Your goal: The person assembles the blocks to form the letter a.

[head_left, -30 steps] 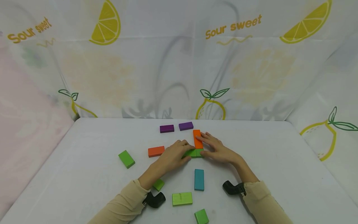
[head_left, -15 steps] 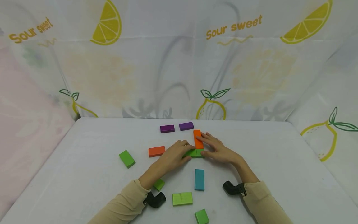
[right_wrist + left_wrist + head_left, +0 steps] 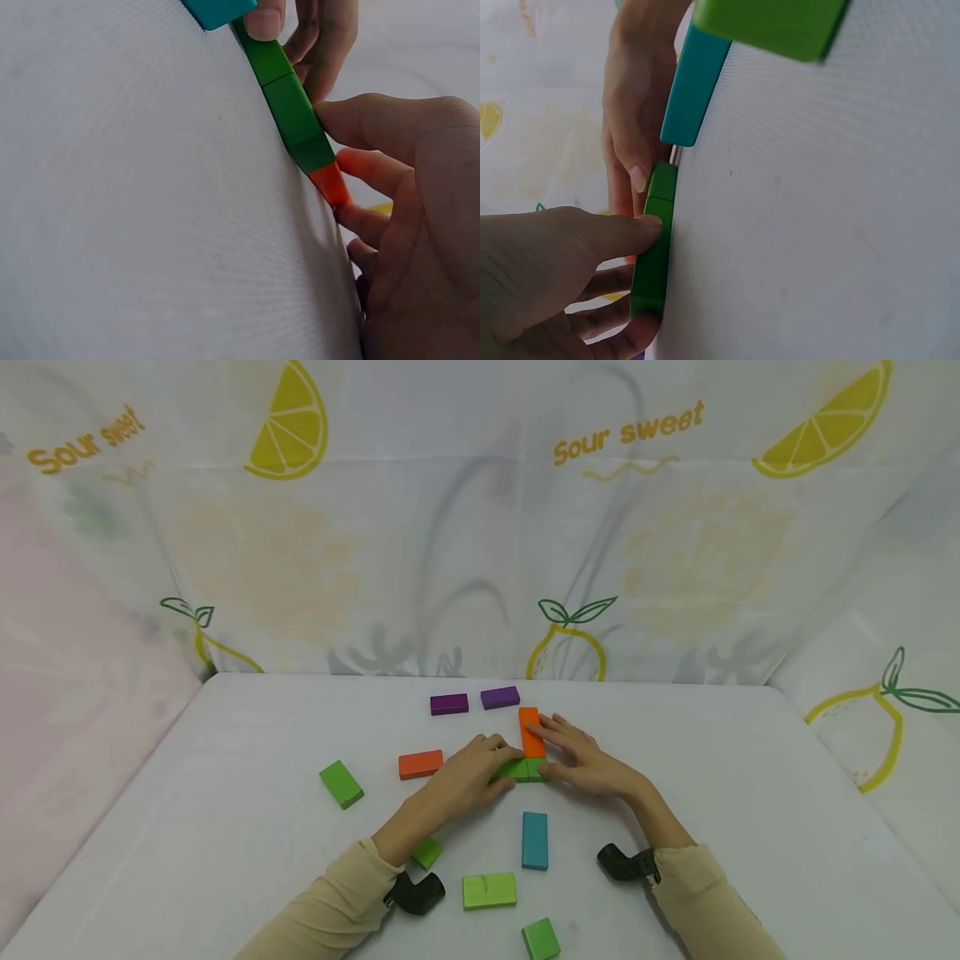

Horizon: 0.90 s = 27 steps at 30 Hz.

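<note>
In the head view, a longer green block (image 3: 513, 769) lies end to end with a small green block (image 3: 536, 768) on the table. An orange block (image 3: 530, 732) reaches back from their far side. My left hand (image 3: 469, 774) holds the longer green block, its thumb (image 3: 649, 227) on the near face and a fingertip at the left end. My right hand (image 3: 588, 762) lies at the right of the group. Its thumb (image 3: 360, 120) touches the small green block, and its extended fingers touch the orange block. The fingers hide part of the orange block.
A teal block (image 3: 535, 841) lies nearer on the white table, with a light green block (image 3: 489, 891) and another green block (image 3: 541, 939) closer still. Left are a red-orange block (image 3: 421, 764) and a green block (image 3: 341, 784). Two purple blocks (image 3: 500, 697) lie behind. The left forearm partly covers another green block (image 3: 427, 852).
</note>
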Tool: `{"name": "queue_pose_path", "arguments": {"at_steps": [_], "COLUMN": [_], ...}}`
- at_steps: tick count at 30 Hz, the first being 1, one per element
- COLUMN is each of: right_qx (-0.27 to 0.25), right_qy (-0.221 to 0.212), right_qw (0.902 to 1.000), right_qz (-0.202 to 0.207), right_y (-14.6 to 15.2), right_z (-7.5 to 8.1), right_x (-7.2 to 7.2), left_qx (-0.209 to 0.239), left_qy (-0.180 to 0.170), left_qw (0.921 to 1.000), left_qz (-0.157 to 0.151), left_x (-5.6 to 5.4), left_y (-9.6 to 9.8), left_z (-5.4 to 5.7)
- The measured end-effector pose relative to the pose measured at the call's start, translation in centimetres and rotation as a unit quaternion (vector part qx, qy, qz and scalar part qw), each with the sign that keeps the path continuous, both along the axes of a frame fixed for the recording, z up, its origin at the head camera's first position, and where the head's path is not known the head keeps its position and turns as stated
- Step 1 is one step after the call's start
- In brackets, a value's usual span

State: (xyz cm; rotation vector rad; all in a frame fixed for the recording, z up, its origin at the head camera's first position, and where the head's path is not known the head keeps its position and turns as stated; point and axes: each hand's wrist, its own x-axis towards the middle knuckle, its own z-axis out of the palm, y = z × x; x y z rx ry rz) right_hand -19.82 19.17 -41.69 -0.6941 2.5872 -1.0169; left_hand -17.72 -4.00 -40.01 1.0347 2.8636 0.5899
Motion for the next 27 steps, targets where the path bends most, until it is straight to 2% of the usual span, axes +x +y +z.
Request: {"name": "queue_pose_path", "arguments": {"at_steps": [12, 20, 27], "right_qx": [-0.008, -0.001, 0.000], "right_qy": [0.005, -0.006, -0.004], "right_qw": [1.0000, 1.0000, 1.0000], "right_qz": [0.003, 0.001, 0.005], "right_y": [0.4, 0.4, 0.2], "right_z": [0.2, 0.0, -0.3], "right_x": [-0.2, -0.2, -0.1], "left_qx": [-0.026, -0.035, -0.027], "left_qy": [-0.005, -0.020, -0.034], "left_qw": [0.9996, 0.9992, 0.9989], "left_qz": [0.003, -0.005, 0.019], "left_x": [-0.1, -0.2, -0.4], "left_y": [0.2, -0.7, -1.7], "left_z": [0.5, 1.3, 2.1]}}
